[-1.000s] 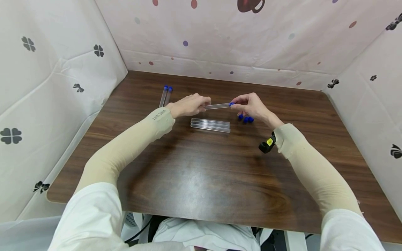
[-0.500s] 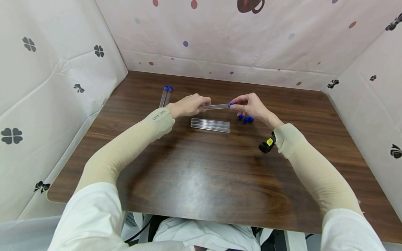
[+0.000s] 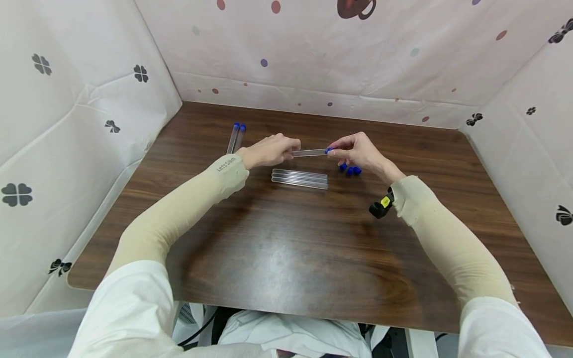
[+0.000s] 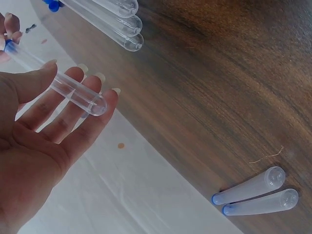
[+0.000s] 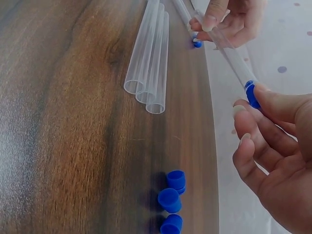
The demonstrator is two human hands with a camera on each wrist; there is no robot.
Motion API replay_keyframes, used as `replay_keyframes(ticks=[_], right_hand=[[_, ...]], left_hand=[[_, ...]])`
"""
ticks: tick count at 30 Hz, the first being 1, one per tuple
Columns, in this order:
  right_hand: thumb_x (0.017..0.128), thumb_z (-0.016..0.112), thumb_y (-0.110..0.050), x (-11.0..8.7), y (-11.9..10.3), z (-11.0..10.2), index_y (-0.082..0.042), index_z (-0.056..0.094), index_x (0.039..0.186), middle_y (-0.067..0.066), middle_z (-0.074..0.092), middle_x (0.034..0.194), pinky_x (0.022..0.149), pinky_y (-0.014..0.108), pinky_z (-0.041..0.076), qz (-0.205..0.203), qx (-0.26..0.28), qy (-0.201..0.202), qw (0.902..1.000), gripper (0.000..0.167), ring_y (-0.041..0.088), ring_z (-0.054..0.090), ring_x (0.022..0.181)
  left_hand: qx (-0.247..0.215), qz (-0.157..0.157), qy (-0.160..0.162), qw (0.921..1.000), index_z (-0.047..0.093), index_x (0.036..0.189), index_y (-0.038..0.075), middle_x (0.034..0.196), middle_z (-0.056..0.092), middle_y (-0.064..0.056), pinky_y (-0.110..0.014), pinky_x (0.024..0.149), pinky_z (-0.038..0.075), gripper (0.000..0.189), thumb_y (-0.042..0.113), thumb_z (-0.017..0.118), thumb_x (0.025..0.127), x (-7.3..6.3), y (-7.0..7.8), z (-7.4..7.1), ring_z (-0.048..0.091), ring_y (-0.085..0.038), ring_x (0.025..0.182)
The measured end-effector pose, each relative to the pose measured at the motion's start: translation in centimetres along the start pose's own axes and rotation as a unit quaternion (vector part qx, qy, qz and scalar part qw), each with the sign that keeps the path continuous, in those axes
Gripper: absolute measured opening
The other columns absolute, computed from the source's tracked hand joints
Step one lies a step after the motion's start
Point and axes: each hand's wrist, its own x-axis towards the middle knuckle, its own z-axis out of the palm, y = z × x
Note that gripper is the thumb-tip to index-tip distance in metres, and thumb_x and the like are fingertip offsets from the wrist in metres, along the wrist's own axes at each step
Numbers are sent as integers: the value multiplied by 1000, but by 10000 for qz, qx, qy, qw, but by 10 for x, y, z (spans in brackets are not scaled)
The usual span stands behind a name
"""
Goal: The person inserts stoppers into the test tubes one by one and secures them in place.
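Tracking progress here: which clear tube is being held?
The tube pinched in the left hand, its blue cap in the right hand; the other tubes lie on the table.

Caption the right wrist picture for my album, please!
A right hand pinches the blue cap on a clear tube; three open tubes and three loose caps lie nearby.

The held tube and the loose tubes look like clear, smooth, glossy plastic, and the blue caps like smooth opaque plastic with a soft sheen. The wood-grained tabletop shines with a hazy reflection; the creased wall sheets look smooth and faintly lustrous, the beige sleeves matt cloth.
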Motion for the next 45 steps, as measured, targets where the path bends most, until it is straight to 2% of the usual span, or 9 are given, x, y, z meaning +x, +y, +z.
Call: replay_keyframes(ticks=[8,13,22,32,35,40,45], right_hand=[[88,71,-19,0,-7,2,0,72,104,7,75,85,52,28,52,165,291,-22,9994,25,14,66,58],[89,69,-12,-9,-24,2,6,69,106,-4,73,78,51,24,50,230,377,-163,9989,25,15,67,59],[90,68,-14,-16,-36,1,4,65,114,14,70,91,53,24,51,241,8,-213,9995,30,11,66,60],[94,63,-16,-16,-35,3,5,66,113,0,72,79,52,25,51,-40,-302,-172,9994,28,8,62,55],[94,62,-16,-12,-30,3,4,64,117,-2,71,78,51,25,50,-113,-224,-176,9995,30,10,62,55],[95,61,-21,-1,-9,5,0,65,117,1,72,82,50,31,51,-284,-189,-134,9993,30,12,63,55],[96,60,-26,4,0,7,-3,69,111,12,73,89,52,33,52,-526,-545,-101,9971,28,27,65,60]], left_hand=[[8,-20,102,9999,62,107,6,96,70,-10,-28,59,40,17,1,51,95,-4,2,0,51,-16,71],[-27,-90,30,10000,62,109,5,100,70,-10,-28,61,41,19,1,50,95,-5,3,-1,52,-16,74],[-3,-140,-29,9999,63,117,5,105,70,-10,-31,70,45,25,4,48,98,-4,-2,-1,55,-17,82],[-111,-54,-41,9999,61,112,5,95,64,-14,-29,63,40,18,5,47,99,-5,-4,-1,49,-16,72],[-94,-78,-13,9999,60,111,5,93,63,-14,-28,62,39,18,5,47,99,-6,-4,-1,48,-16,71],[-101,-71,-37,9999,61,114,5,94,65,-13,-28,64,41,19,6,49,99,-6,-5,0,50,-16,73],[-74,-65,-105,9999,61,116,5,96,68,-12,-30,68,46,20,7,50,99,-6,-3,0,55,-17,76]])
